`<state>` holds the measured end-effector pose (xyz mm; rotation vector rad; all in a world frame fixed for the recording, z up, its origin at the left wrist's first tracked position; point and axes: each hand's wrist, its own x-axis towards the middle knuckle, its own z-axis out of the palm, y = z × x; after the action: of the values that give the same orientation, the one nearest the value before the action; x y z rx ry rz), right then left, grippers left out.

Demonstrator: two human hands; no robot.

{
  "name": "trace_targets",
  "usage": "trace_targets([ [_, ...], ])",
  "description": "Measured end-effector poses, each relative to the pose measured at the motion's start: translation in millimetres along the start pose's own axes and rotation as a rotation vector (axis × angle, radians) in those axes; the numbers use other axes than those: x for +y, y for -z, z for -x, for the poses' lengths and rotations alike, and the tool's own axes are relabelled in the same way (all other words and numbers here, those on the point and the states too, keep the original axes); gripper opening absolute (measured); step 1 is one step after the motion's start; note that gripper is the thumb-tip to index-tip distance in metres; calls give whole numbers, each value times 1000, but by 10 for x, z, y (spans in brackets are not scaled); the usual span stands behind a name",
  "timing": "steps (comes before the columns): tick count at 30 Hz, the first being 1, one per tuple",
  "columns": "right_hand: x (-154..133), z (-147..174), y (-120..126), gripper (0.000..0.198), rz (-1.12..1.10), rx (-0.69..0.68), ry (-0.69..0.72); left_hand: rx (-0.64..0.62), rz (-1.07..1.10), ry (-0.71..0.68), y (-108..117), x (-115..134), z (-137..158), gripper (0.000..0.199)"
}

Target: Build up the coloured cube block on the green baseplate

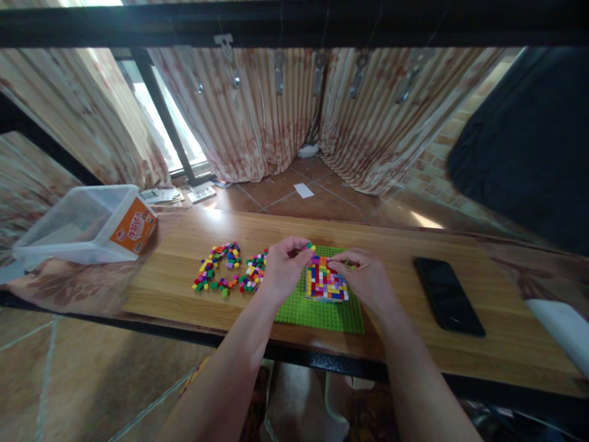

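A block built of many-coloured toy bricks point(324, 282) stands on a green studded baseplate point(317, 315). My left hand point(286, 265) is closed in a pinch at the block's far left, holding small green and yellow toy bricks point(311, 246) between thumb and fingertips. At the block's far right corner, the fingers of my right hand point(365, 274) are pressed together against or just over its top edge. What they pinch, if anything, is hidden. Loose toy bricks point(225, 283) lie spread in a ring on the left, partly covered by my left hand.
Everything rests on a wooden tabletop point(165, 276). A black phone point(448, 296) lies to the right. A clear plastic bin point(83, 224) with an orange label stands at the far left. Overhead runs a dark bar point(294, 24), with patterned curtains point(257, 116) behind.
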<state>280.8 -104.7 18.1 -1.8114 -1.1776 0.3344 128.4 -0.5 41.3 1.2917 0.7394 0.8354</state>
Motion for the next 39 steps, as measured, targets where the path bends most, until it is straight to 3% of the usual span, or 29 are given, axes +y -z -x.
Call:
trace_targets([
  [15, -14, -2, -42, 11, 182, 62, 92, -11, -41, -8, 7, -26, 3, 10],
  [21, 33, 1, 42, 25, 86, 98, 4, 1, -25, -12, -7, -26, -5, 10],
  [26, 63, -29, -53, 35, 43, 59, -45, -17, -1, -6, -9, -16, 7, 10],
  [39, 62, -40, -234, 36, 14, -11, -74, -8, -24, -27, 4, -44, -19, 12],
])
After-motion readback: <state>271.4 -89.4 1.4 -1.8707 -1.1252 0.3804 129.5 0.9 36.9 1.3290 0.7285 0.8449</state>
